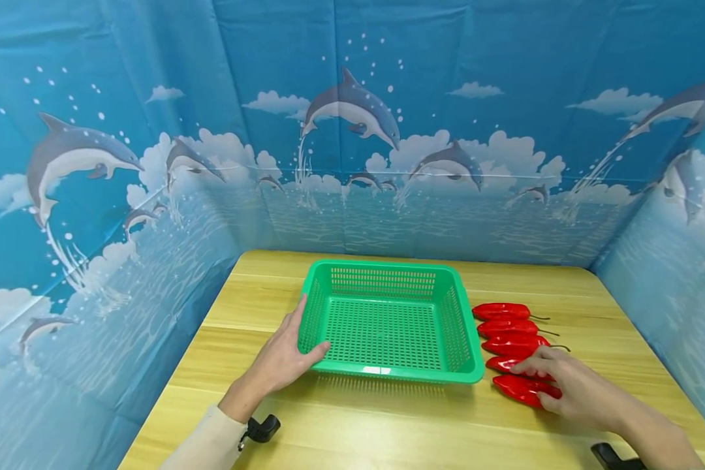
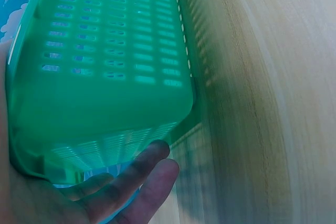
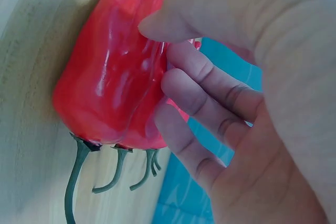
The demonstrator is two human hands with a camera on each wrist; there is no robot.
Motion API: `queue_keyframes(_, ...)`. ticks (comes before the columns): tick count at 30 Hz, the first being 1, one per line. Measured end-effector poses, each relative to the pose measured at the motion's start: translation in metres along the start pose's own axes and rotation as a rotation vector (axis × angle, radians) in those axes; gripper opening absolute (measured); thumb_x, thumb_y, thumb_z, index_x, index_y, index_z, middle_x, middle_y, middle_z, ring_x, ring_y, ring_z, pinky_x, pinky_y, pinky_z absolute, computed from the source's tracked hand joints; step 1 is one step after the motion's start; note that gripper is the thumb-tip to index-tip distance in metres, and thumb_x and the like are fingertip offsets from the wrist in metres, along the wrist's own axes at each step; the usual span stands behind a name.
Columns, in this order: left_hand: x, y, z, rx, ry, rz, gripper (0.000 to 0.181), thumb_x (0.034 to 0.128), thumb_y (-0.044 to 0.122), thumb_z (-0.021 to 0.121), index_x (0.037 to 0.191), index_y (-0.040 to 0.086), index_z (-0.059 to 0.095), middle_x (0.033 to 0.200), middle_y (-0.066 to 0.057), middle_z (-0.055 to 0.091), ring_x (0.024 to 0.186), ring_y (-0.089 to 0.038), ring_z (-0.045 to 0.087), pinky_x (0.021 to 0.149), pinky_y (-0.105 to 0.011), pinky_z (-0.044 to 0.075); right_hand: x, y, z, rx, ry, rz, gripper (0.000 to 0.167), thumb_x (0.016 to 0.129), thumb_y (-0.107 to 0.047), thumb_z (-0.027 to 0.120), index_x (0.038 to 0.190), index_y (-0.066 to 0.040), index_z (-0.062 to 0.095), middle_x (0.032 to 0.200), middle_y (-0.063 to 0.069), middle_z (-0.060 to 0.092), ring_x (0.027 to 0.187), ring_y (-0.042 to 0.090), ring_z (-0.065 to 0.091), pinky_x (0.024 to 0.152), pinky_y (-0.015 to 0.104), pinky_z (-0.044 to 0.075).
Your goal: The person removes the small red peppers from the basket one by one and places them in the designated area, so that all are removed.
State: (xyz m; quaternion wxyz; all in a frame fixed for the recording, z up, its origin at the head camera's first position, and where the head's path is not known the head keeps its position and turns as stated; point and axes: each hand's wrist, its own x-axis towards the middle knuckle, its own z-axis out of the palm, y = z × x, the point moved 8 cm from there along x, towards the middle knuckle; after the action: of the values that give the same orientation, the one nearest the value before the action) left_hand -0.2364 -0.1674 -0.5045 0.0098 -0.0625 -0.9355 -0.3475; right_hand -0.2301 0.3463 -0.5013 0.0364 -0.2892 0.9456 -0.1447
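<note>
A green plastic basket (image 1: 382, 373) with slotted walls stands on the wooden table, nothing inside it. My left hand (image 1: 284, 352) holds it at the near left corner, thumb over the rim and fingers along the outer wall. In the left wrist view, fingers (image 2: 152, 182) reach beneath the basket's corner (image 2: 105, 103). Several glossy red peppers (image 1: 508, 328) lie in a column right of the basket, green stems pointing right. Over the two nearest peppers (image 3: 100, 77) is my right hand (image 1: 581, 391), its loosely bent fingers and thumb touching them. Its palm hides their stem ends in the head view.
The light wooden table (image 1: 364, 431) has its far edge against a blue curtain (image 1: 352, 196) printed with dolphins. More curtain hangs at the left and right sides. A dark wrist device (image 1: 262, 429) sits by my left sleeve.
</note>
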Motion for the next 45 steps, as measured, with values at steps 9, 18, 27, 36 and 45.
queue_keyframes(9,0.001,0.001,0.0,-0.005,-0.002,0.01,0.113,0.1092,0.06,0.075,0.19,0.026,0.004,0.188,-0.027,0.035,0.161,-0.059,0.054,0.124,-0.08,0.051,-0.003,0.002,0.0,-0.003,0.01,0.013,0.045,0.086,-0.01,0.097,0.127,-0.026,0.086,0.121,-0.01,0.071,0.105,0.008,0.061,0.083,0.026,0.058)
queue_keyframes(18,-0.001,0.0,0.0,-0.008,-0.005,-0.001,0.112,0.1095,0.057,0.076,0.19,0.027,0.004,0.189,-0.027,0.033,0.162,-0.06,0.053,0.124,-0.081,0.05,-0.005,-0.003,0.0,0.013,0.032,0.01,0.042,0.088,-0.013,0.098,0.126,-0.027,0.085,0.12,-0.01,0.07,0.103,0.002,0.056,0.079,0.025,0.054)
queue_keyframes(27,0.0,0.0,0.0,-0.004,-0.001,0.002,0.113,0.1095,0.057,0.076,0.19,0.027,0.004,0.189,-0.027,0.034,0.161,-0.06,0.054,0.123,-0.08,0.051,-0.005,-0.018,-0.003,0.017,0.149,-0.086,0.043,0.088,-0.006,0.096,0.123,-0.027,0.085,0.112,-0.016,0.067,0.095,-0.006,0.052,0.075,0.026,0.054)
queue_keyframes(36,0.0,-0.001,0.0,0.011,0.002,-0.003,0.113,0.1087,0.059,0.076,0.19,0.028,0.005,0.187,-0.027,0.037,0.156,-0.06,0.059,0.119,-0.08,0.054,0.001,-0.038,-0.009,0.017,0.319,-0.187,0.046,0.085,-0.001,0.097,0.122,-0.027,0.086,0.117,-0.016,0.074,0.101,0.002,0.066,0.084,0.017,0.055)
queue_keyframes(45,0.002,0.001,-0.006,0.066,-0.009,-0.012,0.112,0.1092,0.062,0.075,0.19,0.028,0.006,0.188,-0.027,0.035,0.143,-0.06,0.069,0.111,-0.078,0.059,0.008,-0.052,-0.011,0.024,0.376,-0.17,0.051,0.086,0.001,0.096,0.125,-0.03,0.086,0.122,-0.018,0.073,0.107,0.006,0.07,0.089,0.014,0.058)
